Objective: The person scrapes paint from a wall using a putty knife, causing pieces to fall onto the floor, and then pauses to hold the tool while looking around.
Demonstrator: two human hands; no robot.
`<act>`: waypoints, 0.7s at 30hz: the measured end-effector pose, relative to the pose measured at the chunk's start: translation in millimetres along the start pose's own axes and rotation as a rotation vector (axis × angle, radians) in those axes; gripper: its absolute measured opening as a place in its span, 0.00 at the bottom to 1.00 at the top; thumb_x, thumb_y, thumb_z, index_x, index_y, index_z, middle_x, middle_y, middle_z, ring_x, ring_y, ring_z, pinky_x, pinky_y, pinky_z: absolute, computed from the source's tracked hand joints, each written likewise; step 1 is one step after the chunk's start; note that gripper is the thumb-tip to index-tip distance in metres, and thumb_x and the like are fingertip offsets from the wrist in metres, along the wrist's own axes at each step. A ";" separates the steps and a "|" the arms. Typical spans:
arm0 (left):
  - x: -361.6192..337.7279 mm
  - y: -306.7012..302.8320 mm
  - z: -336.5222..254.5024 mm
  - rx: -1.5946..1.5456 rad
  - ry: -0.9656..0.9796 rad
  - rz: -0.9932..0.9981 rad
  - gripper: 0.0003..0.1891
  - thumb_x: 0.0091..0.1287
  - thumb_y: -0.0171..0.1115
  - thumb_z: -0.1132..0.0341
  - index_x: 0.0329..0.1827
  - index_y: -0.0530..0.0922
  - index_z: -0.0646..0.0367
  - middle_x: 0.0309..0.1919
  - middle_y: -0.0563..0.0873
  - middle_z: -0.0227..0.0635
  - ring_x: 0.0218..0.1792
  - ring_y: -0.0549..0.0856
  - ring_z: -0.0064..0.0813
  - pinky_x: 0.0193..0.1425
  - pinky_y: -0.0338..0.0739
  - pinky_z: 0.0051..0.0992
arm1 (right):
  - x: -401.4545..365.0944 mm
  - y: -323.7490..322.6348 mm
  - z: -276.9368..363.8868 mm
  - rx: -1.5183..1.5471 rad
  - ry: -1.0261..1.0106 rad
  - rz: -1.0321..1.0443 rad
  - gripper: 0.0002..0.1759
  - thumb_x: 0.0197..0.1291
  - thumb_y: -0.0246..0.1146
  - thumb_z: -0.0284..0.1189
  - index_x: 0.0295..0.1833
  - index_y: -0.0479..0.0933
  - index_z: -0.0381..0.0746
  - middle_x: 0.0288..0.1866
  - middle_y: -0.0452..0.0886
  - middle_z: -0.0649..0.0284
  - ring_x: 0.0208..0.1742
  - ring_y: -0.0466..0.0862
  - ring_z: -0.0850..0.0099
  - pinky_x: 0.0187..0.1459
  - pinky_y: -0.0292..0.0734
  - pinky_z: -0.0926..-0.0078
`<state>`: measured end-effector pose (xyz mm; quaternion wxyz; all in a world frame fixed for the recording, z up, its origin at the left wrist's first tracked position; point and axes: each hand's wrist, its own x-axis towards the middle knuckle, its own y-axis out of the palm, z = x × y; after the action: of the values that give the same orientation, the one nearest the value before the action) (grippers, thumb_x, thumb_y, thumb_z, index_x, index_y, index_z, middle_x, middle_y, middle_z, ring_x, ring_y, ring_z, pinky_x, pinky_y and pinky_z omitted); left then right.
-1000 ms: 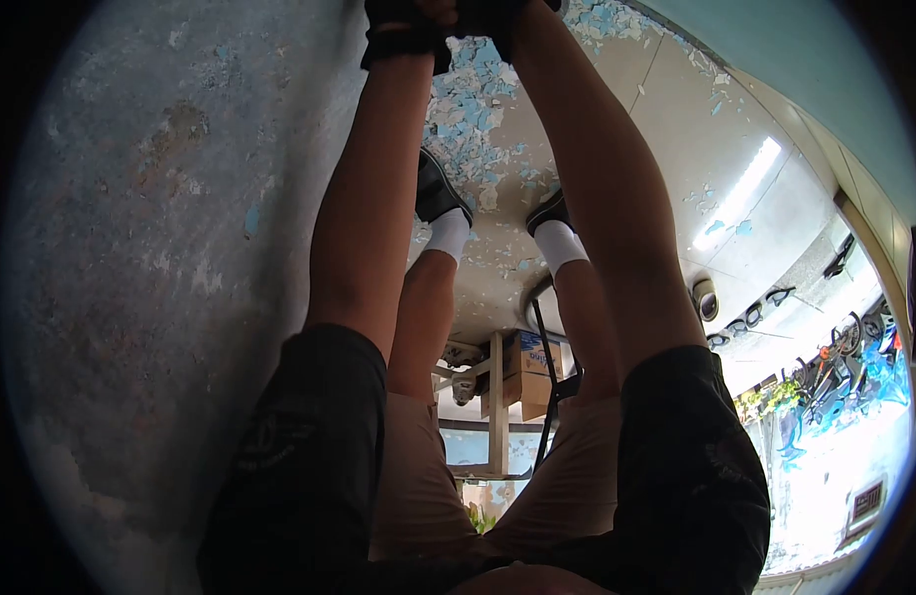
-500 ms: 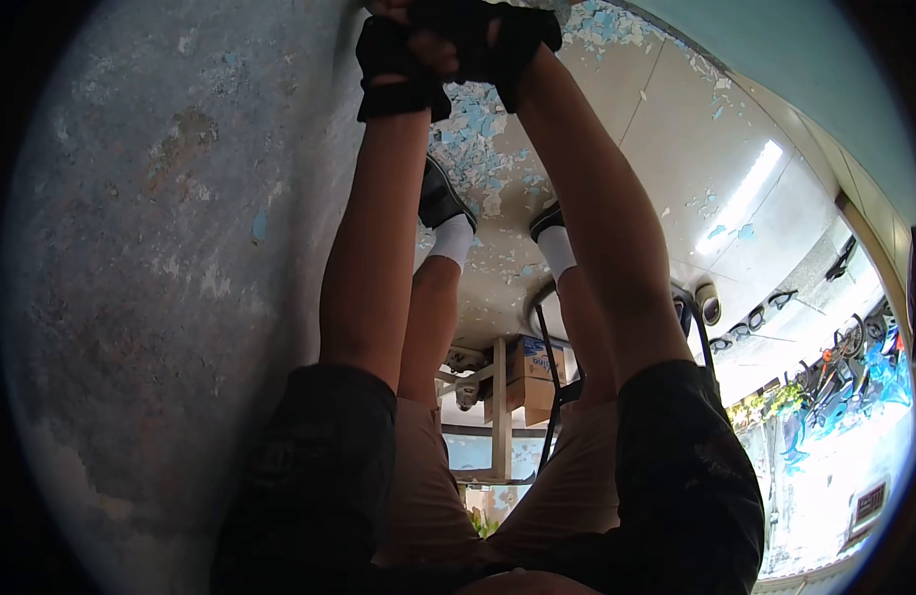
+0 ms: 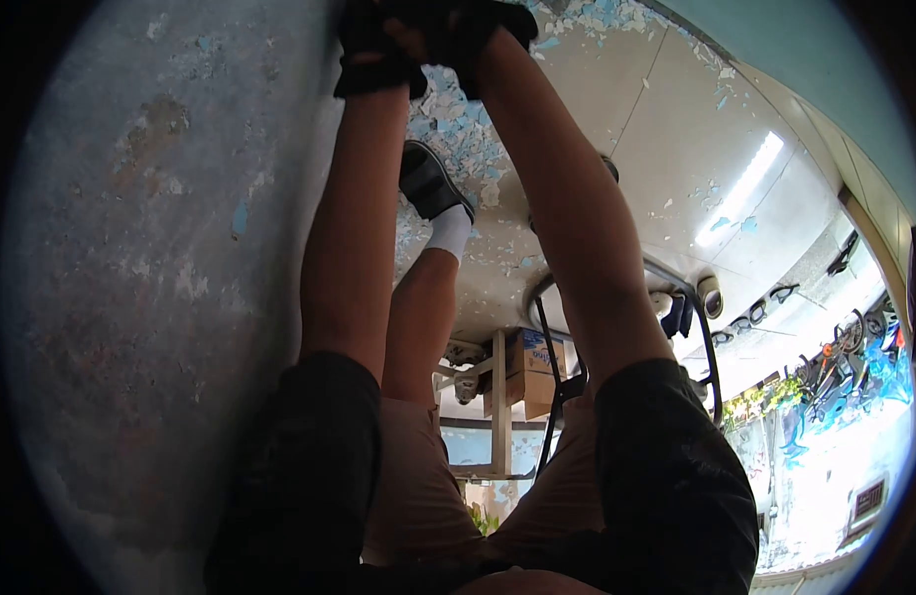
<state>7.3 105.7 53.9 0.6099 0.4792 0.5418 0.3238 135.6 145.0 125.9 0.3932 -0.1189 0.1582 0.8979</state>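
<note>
Hands (image 3: 423, 30) on flaking floor (image 3: 616, 109), probably; shoe (image 3: 428, 183) near.

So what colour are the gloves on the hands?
Black. The gloves show best in the head view, near the top edge.

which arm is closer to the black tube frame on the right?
Right. The right arm crosses in front of the black tube frame, overlapping it in view. The left arm is well apart, beyond the bare leg.
</note>
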 end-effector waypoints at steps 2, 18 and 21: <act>30.2 -40.9 -10.4 0.111 -0.063 -0.024 0.15 0.68 0.47 0.47 0.35 0.74 0.46 0.19 0.70 0.25 0.16 0.69 0.25 0.20 0.66 0.27 | 22.5 -10.5 -12.9 0.115 0.021 0.033 0.19 0.65 0.53 0.36 0.60 0.73 0.45 0.33 0.80 0.61 0.29 0.81 0.73 0.29 0.76 0.74; 60.9 6.1 -10.5 0.166 -0.083 -0.044 0.16 0.67 0.44 0.47 0.27 0.73 0.43 0.10 0.63 0.24 0.06 0.61 0.25 0.08 0.56 0.27 | 46.9 -43.3 -8.6 0.339 0.151 0.185 0.13 0.65 0.53 0.39 0.49 0.77 0.47 0.37 0.80 0.64 0.35 0.79 0.74 0.35 0.74 0.75; 62.4 18.9 -14.6 0.111 -0.060 -0.141 0.16 0.67 0.44 0.47 0.27 0.73 0.43 0.09 0.63 0.24 0.05 0.60 0.25 0.08 0.55 0.27 | 46.6 -43.8 1.3 0.340 0.154 0.181 0.12 0.64 0.53 0.40 0.47 0.77 0.48 0.38 0.80 0.64 0.36 0.78 0.74 0.36 0.73 0.75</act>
<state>8.2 172.4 50.4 0.6197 0.4824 0.5729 0.2348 137.2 204.7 103.1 0.3121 -0.1045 0.3470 0.8782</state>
